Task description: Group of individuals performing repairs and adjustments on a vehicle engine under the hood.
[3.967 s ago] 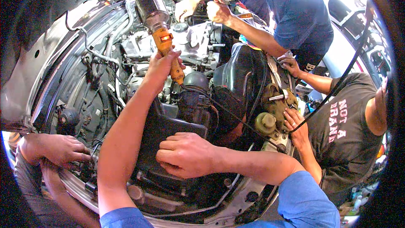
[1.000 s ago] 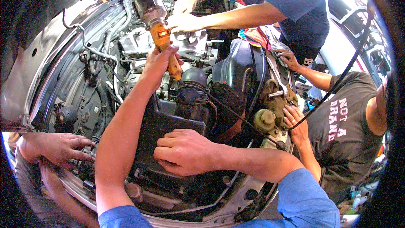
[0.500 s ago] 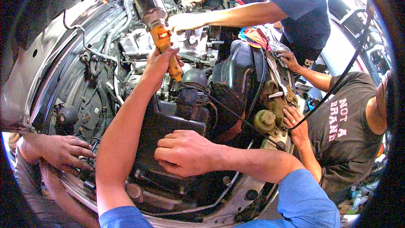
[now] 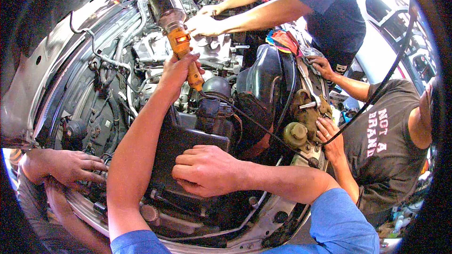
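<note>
Holds an orange-handled work lamp with a dark cylindrical head [image 4: 178,32] in the left grip [image 4: 180,72], wrapped round the lower handle, slanting up and leftward above the silvery metal engine [image 4: 153,51], with a small lit window [image 4: 182,39] in the upper handle; has a thin black cable [image 4: 260,127] leading from its base toward the right; holds the right grip [image 4: 205,169] curled loosely inward at a black boxy plastic cover [image 4: 190,135]; cannot tell whether touching it, nor see into the palm

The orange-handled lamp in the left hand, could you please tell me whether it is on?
The lamp appears on: its switch glows orange-red. The dark shade hides the bulb itself.
</note>
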A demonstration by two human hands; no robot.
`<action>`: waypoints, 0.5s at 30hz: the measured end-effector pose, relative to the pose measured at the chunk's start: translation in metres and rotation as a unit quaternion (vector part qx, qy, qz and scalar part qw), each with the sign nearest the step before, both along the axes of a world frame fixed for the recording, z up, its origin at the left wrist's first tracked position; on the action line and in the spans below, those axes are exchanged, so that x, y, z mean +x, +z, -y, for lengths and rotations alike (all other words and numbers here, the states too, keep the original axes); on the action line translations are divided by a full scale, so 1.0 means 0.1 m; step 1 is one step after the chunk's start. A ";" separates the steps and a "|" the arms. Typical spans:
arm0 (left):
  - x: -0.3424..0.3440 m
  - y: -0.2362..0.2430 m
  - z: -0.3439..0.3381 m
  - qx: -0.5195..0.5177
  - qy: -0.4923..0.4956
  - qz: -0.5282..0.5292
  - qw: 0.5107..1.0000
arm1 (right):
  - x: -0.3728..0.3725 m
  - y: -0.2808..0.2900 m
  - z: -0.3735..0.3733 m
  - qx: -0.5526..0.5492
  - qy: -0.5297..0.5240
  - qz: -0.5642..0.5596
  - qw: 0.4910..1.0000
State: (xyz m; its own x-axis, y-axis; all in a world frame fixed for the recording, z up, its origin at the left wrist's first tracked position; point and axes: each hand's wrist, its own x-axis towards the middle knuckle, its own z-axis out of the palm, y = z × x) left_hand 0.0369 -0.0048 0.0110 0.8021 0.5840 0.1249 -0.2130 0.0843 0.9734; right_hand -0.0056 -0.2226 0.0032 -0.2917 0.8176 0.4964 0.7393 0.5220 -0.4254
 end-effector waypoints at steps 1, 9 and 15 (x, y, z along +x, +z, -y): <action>0.00 0.00 0.00 0.000 0.000 -0.003 1.000 | 0.00 0.00 0.00 -0.002 -0.001 0.000 1.000; 0.02 -0.01 -0.01 -0.003 0.000 -0.001 1.000 | 0.01 0.00 0.00 0.002 -0.003 0.000 1.000; -0.02 0.00 0.01 0.001 0.004 -0.009 1.000 | -0.01 -0.03 0.01 0.013 0.002 -0.004 1.000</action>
State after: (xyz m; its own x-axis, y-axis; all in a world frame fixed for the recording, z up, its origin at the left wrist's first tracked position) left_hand 0.0346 -0.0054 0.0114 0.7992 0.5905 0.1121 -0.1968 0.0809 0.9771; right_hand -0.0065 -0.2235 0.0007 -0.2908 0.8030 0.5202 0.7345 0.5358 -0.4164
